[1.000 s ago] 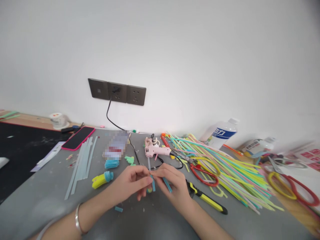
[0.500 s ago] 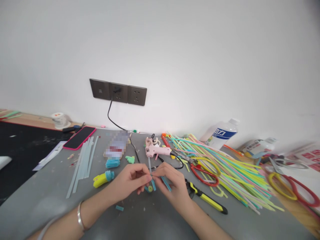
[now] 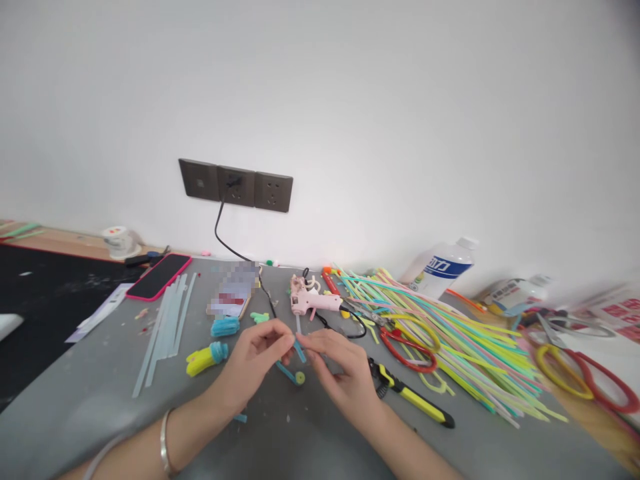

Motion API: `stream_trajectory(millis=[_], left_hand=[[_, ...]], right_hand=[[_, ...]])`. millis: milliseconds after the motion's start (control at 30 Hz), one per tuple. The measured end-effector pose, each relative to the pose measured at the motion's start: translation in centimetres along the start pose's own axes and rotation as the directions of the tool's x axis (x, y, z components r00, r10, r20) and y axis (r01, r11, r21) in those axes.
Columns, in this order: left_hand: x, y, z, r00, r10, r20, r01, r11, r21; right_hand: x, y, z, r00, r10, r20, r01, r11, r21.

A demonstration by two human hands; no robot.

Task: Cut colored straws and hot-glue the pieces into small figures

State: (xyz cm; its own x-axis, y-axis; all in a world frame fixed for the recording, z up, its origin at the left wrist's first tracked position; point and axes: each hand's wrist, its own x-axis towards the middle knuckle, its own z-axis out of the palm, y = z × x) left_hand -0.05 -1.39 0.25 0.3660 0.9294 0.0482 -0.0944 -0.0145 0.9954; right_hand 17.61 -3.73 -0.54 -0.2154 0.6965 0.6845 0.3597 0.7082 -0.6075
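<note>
Both my hands meet low over the grey table, in front of a pink hot glue gun (image 3: pixel 315 303). Thumb and fingertips of my left hand (image 3: pixel 255 360) pinch the upper end of a short blue pipe cleaner (image 3: pixel 300 352). My right hand (image 3: pixel 347 373) closes on the same piece from the other side, its fingertips partly hiding it. Just below the fingers a curved blue pipe cleaner ends in a small yellow-green coil (image 3: pixel 299 378); whether it is joined to the held piece I cannot tell. Left of my left hand lies a yellow bundle with a blue coiled end (image 3: pixel 205 358).
Translucent glue sticks (image 3: pixel 167 320) and a pink-edged phone (image 3: pixel 160 275) lie left. To the right are yellow-handled pliers (image 3: pixel 417 400), red-and-yellow scissors (image 3: pixel 410 350), a heap of pipe cleaners (image 3: pixel 465 333) and a white bottle (image 3: pixel 445 267). The glue gun's black cord (image 3: pixel 220 230) runs to a wall socket.
My hands have shifted slightly, with the fingertips higher. The blue strip seen under my right fingers is out of sight, and the curved blue piece with the coil shows more fully.
</note>
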Motion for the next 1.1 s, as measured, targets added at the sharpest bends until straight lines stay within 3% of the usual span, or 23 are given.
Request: stream_trajectory(millis=[167,300,400,600,1100], left_hand=[[-0.2,-0.6,0.2,0.994,0.029,-0.101,-0.029,1.000,0.003],[-0.3,-0.9,0.0,0.992,0.059,-0.115,-0.052,0.997,0.065],[-0.3,-0.9,-0.2,0.990,0.074,-0.121,-0.062,0.993,0.102],[-0.1,-0.9,-0.2,0.988,0.102,-0.119,-0.087,0.989,0.123],[-0.5,-1.2,-0.2,0.976,0.106,-0.190,-0.073,0.983,0.170]], right_hand=[[-0.1,0.0,0.2,0.999,0.031,0.025,-0.033,0.997,0.066],[-0.1,0.3,0.5,0.999,0.035,0.006,-0.035,0.995,0.090],[-0.3,0.5,0.6,0.993,0.113,-0.016,-0.111,0.987,0.118],[-0.4,0.4,0.6,0.927,0.364,0.087,-0.370,0.853,0.369],[-0.7,0.7,1.1,0.849,0.448,0.279,-0.524,0.652,0.548]])
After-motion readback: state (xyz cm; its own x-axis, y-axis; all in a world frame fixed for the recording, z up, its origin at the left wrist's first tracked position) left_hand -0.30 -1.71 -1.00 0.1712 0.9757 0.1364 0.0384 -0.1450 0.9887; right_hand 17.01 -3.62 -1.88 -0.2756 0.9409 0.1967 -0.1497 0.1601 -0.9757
